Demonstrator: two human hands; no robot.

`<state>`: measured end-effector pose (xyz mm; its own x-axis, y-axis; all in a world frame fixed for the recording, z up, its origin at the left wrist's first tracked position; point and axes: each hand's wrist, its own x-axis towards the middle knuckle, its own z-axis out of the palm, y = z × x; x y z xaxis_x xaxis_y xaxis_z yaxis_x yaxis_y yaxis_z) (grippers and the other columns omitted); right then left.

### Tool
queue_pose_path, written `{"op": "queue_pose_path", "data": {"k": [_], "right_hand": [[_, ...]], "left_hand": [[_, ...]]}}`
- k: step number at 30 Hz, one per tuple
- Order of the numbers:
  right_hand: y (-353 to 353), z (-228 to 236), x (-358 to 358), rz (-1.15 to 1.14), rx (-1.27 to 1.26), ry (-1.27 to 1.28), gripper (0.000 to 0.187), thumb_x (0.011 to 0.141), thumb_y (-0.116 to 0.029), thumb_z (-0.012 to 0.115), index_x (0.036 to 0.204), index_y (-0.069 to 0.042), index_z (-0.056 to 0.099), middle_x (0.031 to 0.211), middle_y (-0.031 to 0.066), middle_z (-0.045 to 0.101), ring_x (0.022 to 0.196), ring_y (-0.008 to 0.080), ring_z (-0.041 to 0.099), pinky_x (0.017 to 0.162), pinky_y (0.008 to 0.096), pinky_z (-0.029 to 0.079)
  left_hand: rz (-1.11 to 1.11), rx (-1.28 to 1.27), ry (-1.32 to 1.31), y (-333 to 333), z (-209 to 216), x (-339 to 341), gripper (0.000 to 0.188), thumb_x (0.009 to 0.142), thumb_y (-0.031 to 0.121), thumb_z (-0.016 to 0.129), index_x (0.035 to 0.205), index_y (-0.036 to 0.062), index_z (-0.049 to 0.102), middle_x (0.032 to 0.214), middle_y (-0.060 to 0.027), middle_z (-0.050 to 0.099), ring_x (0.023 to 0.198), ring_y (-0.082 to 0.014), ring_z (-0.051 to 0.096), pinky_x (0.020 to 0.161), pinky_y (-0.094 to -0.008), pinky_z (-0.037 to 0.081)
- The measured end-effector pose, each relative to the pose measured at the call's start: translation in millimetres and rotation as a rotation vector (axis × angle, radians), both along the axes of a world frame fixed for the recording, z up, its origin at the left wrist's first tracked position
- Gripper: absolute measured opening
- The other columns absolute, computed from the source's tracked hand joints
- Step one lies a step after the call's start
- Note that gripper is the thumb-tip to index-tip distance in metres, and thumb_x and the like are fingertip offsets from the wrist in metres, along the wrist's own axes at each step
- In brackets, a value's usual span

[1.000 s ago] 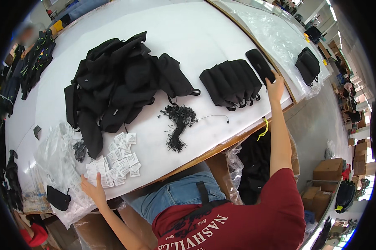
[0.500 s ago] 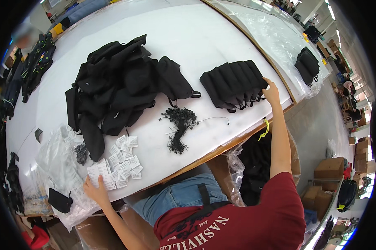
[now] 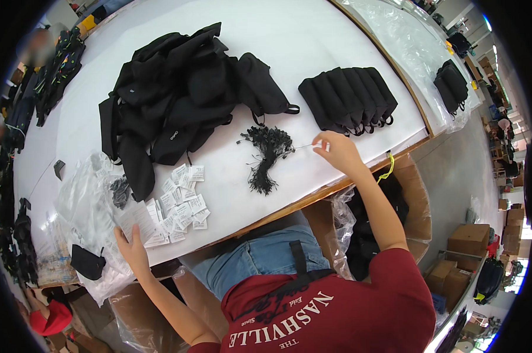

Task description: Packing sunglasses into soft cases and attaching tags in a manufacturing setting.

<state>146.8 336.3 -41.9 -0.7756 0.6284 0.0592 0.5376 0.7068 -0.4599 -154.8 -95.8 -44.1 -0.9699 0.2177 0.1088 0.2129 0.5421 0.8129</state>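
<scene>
My left hand [image 3: 131,250] is at the table's near left edge, thumb and fingers closed on a white printed label [image 3: 135,219]. Beside it lies a loose heap of small white labels [image 3: 184,200]. My right hand [image 3: 341,154] pinches the loose end of a thin black tag string. That string runs out of a tangled bunch of black tag strings [image 3: 267,154] in the middle of the near table. Just beyond my right hand, several black pouches [image 3: 351,97] lie overlapped in a row, their loops toward me.
A large pile of black pouches [image 3: 177,94] covers the table's middle. Clear plastic [image 3: 80,200] and a small black pouch [image 3: 87,262] lie at the left. Under the near edge stands an open carton [image 3: 416,194] of black goods. More black pouches [image 3: 451,85] sit far right.
My right hand has left the row of pouches and come inward to the string. My left hand has lifted a label slightly from the heap. The view has shifted a little.
</scene>
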Motion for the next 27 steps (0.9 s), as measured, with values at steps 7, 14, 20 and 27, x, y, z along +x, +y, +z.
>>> {"op": "queue_pose_path", "data": {"k": [7,14,20,27], "right_hand": [[-6.0,-16.9,-39.7,0.112,0.071,-0.14,0.012,0.075,-0.016,0.069,0.084,-0.012,0.063,0.077,0.0062,0.059,0.074,0.0269,0.061,0.066,0.0386,0.047],[-10.1,8.6,-36.0,0.085,0.01,-0.18,0.008,0.076,-0.014,0.068,0.078,-0.008,0.063,0.08,0.0077,0.063,0.073,0.0275,0.061,0.067,0.0383,0.048],[-26.8,41.3,-26.4,-0.04,-0.36,0.163,0.011,0.087,-0.009,0.06,0.086,-0.001,0.052,0.072,0.0054,0.057,0.056,0.0121,0.054,0.055,0.0249,0.043],[-97.4,71.0,-47.3,0.031,-0.957,0.335,0.011,0.089,-0.011,0.06,0.085,-0.003,0.054,0.066,-0.0011,0.053,0.056,0.0048,0.05,0.051,0.0192,0.039]], "left_hand": [[-0.044,0.266,-0.23,17.9,28.6,32.2,0.066,0.09,0.02,0.063,0.139,-0.0108,0.029,0.136,-0.02,0.043,0.123,-0.0247,0.043,0.105,-0.032,0.031],[-0.032,0.331,-0.356,33.5,30.2,61.5,0.068,0.089,0.022,0.064,0.138,-0.0087,0.029,0.135,-0.019,0.04,0.122,-0.0247,0.042,0.104,-0.0318,0.031],[-0.375,0.161,-0.291,65.0,39.0,93.3,0.066,0.076,0.017,0.076,0.127,-0.0009,0.037,0.116,-0.013,0.047,0.11,-0.0223,0.045,0.099,-0.0305,0.035],[-0.538,0.318,-0.491,103.1,51.2,129.6,0.043,0.075,0.006,0.072,0.112,0.0045,0.05,0.095,-0.006,0.056,0.088,-0.0159,0.056,0.081,-0.0282,0.044]]}}
